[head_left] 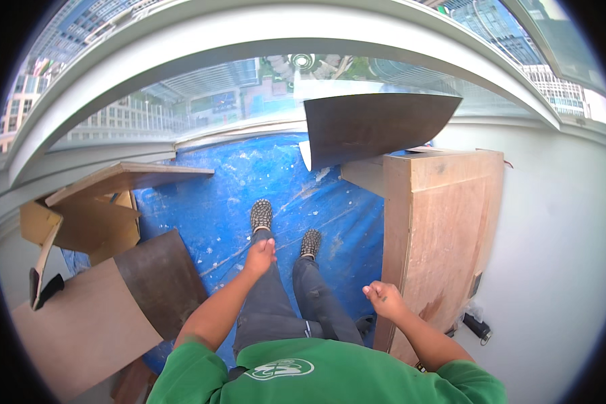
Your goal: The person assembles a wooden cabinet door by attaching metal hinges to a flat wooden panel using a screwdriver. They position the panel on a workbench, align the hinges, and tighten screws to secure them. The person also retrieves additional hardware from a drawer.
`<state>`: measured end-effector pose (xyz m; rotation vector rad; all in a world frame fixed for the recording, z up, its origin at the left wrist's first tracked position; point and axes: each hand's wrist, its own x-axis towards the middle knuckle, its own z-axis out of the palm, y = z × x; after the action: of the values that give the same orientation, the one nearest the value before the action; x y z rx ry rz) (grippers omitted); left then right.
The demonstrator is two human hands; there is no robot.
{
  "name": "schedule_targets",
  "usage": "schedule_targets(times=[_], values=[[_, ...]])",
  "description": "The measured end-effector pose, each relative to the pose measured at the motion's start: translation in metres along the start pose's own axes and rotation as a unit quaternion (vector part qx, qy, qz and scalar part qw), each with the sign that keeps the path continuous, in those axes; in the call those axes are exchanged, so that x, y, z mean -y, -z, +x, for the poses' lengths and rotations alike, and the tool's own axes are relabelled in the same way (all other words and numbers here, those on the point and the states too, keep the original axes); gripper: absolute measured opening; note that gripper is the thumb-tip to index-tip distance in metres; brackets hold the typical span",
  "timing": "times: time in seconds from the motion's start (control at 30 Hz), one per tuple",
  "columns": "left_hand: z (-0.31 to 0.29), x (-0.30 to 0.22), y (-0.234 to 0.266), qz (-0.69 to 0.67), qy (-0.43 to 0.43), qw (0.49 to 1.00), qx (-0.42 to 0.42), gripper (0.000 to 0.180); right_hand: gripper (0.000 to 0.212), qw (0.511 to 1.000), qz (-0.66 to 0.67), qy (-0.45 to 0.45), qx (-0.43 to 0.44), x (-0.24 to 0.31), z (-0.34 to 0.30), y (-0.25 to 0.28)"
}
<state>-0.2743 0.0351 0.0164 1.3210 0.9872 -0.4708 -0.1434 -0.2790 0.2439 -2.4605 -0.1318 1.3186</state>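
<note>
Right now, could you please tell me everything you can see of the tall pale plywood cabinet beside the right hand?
The tall pale plywood cabinet stands upright on the blue plastic floor sheet, close against the white wall. Its broad face shows light wood grain with a darker reddish patch low down. A dark curved laminate sheet sits behind its top. The right hand, loosely curled, hovers beside its near edge; contact is unclear.

A: Item, head view: where did it look from?
B: From the wearer's head, facing steeply down, close over the crumpled blue plastic floor sheet [276, 182]; fisheye-bent at rim.
</note>
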Motion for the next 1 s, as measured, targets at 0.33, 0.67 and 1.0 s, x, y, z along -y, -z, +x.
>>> schedule_targets(times=[0.33,0.67,1.0], values=[[-0.167,-0.129,0.004,0.241,-0.031,0.909,0.339,0.049,0.041,0.951,-0.073,-0.190,0.232,-0.141,-0.232,-0.230],[-0.258,-0.289,-0.028,0.328,0.045,0.668,0.667,0.038,0.043,0.740,0.583,-0.214,0.260,-0.066,-0.314,-0.376],[-0.563,-0.329,-0.170,0.026,-0.220,0.426,0.877,0.020,0.040,0.741,0.503,-0.338,-0.289,-0.116,-0.324,-0.382]])
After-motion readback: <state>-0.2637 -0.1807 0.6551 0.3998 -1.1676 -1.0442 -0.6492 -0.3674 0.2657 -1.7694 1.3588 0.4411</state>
